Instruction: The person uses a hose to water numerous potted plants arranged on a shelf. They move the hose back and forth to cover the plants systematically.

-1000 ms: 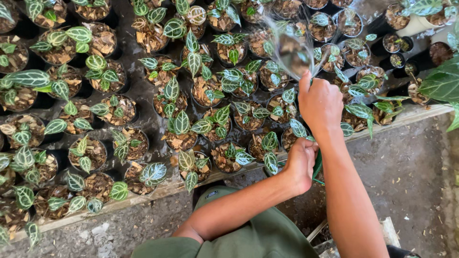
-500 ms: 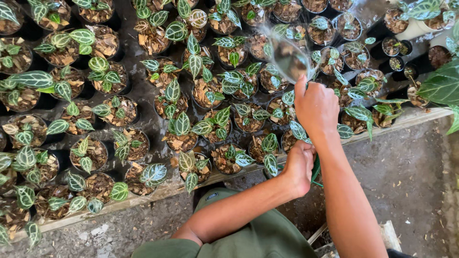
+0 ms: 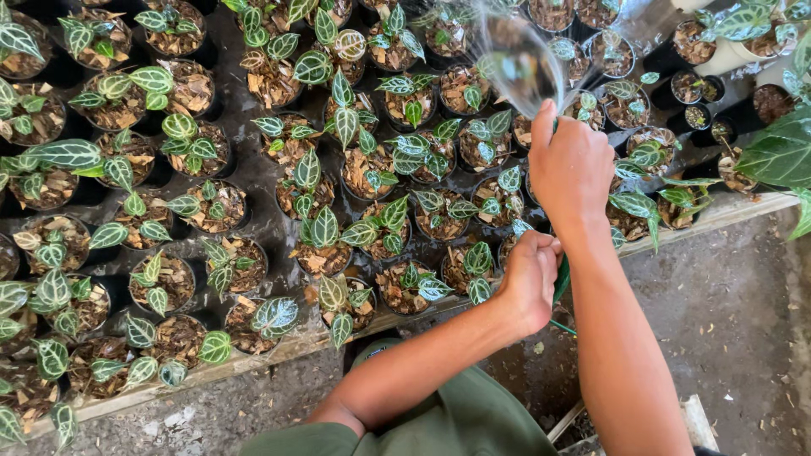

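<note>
The left hand (image 3: 530, 283) is closed round a green hose (image 3: 561, 283) at the worktop (image 3: 253, 359) edge. Beyond it, the right hand (image 3: 570, 165) pinches the nozzle, fanning spray (image 3: 515, 59) over the potted seedlings (image 3: 372, 169). Too hard a jet could wash bark out or flatten leaves.

Watering potted seedlings from above

The right hand (image 3: 570, 165) grips a hose nozzle throwing a fan of water (image 3: 515, 59) over small black pots (image 3: 325, 245) of white-veined leaves; the left hand (image 3: 528, 283), just below it, closes around the green hose (image 3: 561, 280).
</note>
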